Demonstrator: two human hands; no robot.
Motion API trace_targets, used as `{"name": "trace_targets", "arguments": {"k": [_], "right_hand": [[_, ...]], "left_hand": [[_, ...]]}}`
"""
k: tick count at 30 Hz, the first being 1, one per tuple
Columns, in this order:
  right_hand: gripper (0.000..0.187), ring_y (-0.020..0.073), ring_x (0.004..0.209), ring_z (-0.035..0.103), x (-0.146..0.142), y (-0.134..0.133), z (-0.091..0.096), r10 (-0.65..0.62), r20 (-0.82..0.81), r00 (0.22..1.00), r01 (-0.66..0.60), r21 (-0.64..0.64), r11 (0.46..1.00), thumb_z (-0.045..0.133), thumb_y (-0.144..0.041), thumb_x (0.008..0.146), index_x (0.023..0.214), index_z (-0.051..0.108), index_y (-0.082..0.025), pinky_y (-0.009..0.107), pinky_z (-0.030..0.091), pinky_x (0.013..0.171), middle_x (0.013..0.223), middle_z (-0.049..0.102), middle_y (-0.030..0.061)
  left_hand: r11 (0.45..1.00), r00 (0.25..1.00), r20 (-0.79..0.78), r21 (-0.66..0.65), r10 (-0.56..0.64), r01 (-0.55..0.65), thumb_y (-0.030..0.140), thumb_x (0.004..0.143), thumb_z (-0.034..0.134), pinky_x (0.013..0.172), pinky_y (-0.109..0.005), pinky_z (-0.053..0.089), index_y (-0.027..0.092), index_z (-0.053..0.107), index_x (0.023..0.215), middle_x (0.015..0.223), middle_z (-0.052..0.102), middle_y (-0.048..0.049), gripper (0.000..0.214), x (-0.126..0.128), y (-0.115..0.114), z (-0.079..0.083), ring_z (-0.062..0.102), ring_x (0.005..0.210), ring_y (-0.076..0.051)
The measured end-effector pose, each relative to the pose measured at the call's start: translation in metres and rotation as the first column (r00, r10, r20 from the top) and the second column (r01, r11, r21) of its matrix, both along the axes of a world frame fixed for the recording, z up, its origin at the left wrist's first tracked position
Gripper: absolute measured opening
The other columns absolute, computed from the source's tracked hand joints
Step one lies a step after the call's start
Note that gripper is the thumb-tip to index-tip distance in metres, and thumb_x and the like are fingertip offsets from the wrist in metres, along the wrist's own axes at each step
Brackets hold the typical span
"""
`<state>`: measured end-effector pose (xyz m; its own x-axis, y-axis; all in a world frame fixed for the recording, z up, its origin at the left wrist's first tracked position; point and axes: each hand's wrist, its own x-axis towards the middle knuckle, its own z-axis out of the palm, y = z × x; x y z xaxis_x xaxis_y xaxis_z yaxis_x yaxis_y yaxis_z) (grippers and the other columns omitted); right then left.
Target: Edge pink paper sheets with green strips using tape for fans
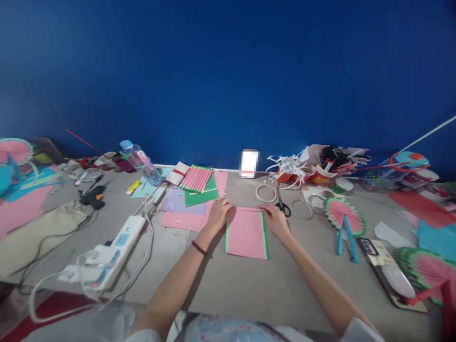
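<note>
A pink paper sheet with green strips along both long edges [246, 233] lies flat on the grey table [249, 285] in front of me. My left hand [218, 213] rests at its far left corner, fingers curled down onto the edge. My right hand [275, 220] rests at the far right corner, fingers bent onto the green strip. Both hands seem to pinch the sheet's far edge. A dark bead bracelet [198, 247] circles my left wrist.
Black scissors [282, 206] and tape rings [265, 193] lie just beyond my right hand. A folded pink-green fan [345, 217], a phone [374, 248], a power strip [117, 244], a water bottle [140, 161], a glue gun [93, 196] and stacked coloured papers [194, 194] surround the work spot.
</note>
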<state>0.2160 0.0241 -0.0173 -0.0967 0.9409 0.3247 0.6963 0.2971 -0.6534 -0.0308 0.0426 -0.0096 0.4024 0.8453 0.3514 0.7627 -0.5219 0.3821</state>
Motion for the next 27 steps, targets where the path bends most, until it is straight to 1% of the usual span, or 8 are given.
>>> {"name": "trace_targets", "arguments": {"k": [4,7,10,14,18,23,25,27], "right_hand": [[0.019,0.0200,0.079,0.065,-0.002,0.011,0.010,0.055,0.002,0.998,-0.055,-0.086,0.995,0.052,-0.022,0.079,0.085,0.070,-0.018,0.032,0.048,0.076,0.085,0.072,0.0066],[0.016,0.0192,0.074,0.063,-0.001,0.017,0.014,0.112,0.049,0.993,-0.105,-0.119,0.987,0.054,-0.020,0.077,0.079,0.069,-0.017,0.031,0.047,0.072,0.079,0.070,0.0053],[0.015,0.0188,0.073,0.060,-0.001,0.019,0.018,0.122,0.101,0.987,-0.107,-0.141,0.984,0.053,-0.018,0.076,0.075,0.068,-0.018,0.030,0.045,0.071,0.075,0.068,0.0041],[0.013,0.0182,0.076,0.058,-0.003,0.016,0.023,0.147,0.161,0.976,-0.121,-0.162,0.979,0.053,-0.017,0.076,0.076,0.066,-0.017,0.030,0.043,0.073,0.076,0.065,0.0042],[0.011,0.0178,0.078,0.056,-0.002,0.014,0.024,0.161,0.137,0.977,-0.141,-0.147,0.979,0.052,-0.017,0.078,0.077,0.063,-0.016,0.030,0.042,0.075,0.079,0.064,0.0045],[0.013,0.0167,0.075,0.056,0.002,0.014,0.020,0.190,0.081,0.978,-0.173,-0.178,0.969,0.051,-0.017,0.080,0.081,0.064,-0.016,0.028,0.042,0.072,0.077,0.063,0.0036],[0.014,0.0165,0.074,0.056,0.004,0.014,0.022,0.205,0.086,0.975,-0.187,-0.180,0.966,0.051,-0.018,0.081,0.079,0.065,-0.016,0.028,0.042,0.071,0.076,0.063,0.0035],[0.016,0.0163,0.072,0.057,0.005,0.013,0.029,0.236,0.097,0.967,-0.218,-0.170,0.961,0.050,-0.020,0.082,0.078,0.065,-0.017,0.027,0.042,0.069,0.075,0.063,0.0030]], "left_hand": [[1.000,0.999,-0.039,0.009,-0.009,0.009,0.019,0.091,0.047,0.080,-0.034,0.039,0.020,0.068,0.093,0.090,0.062,-0.0048,0.021,0.000,0.000,0.001,0.053,0.088,-0.019],[1.000,0.999,-0.049,0.015,-0.018,0.019,0.019,0.091,0.047,0.080,-0.034,0.039,0.021,0.067,0.092,0.090,0.061,-0.0051,0.021,-0.001,0.000,0.001,0.053,0.089,-0.019],[1.000,0.999,-0.022,-0.009,-0.026,0.026,0.021,0.091,0.048,0.081,-0.033,0.040,0.020,0.066,0.090,0.089,0.060,-0.0050,0.018,-0.001,0.001,0.001,0.053,0.089,-0.019],[0.997,0.997,0.042,-0.044,-0.058,0.059,0.020,0.090,0.050,0.082,-0.032,0.040,0.019,0.063,0.086,0.089,0.061,-0.0037,0.014,-0.001,0.000,0.006,0.053,0.089,-0.018],[0.996,0.996,0.063,-0.062,-0.065,0.069,0.018,0.089,0.051,0.082,-0.031,0.039,0.019,0.062,0.087,0.089,0.063,-0.0024,0.012,0.001,-0.004,0.009,0.054,0.090,-0.017],[0.991,0.996,0.064,-0.117,-0.055,0.062,0.019,0.091,0.046,0.084,-0.032,0.039,0.021,0.065,0.099,0.094,0.062,-0.0043,0.020,0.002,-0.006,0.008,0.055,0.094,-0.018],[0.989,0.997,0.047,-0.125,-0.068,0.073,0.017,0.091,0.044,0.082,-0.033,0.039,0.021,0.067,0.099,0.092,0.062,-0.0052,0.024,0.002,-0.006,0.010,0.055,0.091,-0.018],[0.994,0.998,0.031,-0.093,-0.058,0.061,0.014,0.091,0.044,0.079,-0.033,0.039,0.021,0.068,0.095,0.090,0.061,-0.0055,0.026,0.004,-0.007,0.016,0.055,0.089,-0.018]]}}
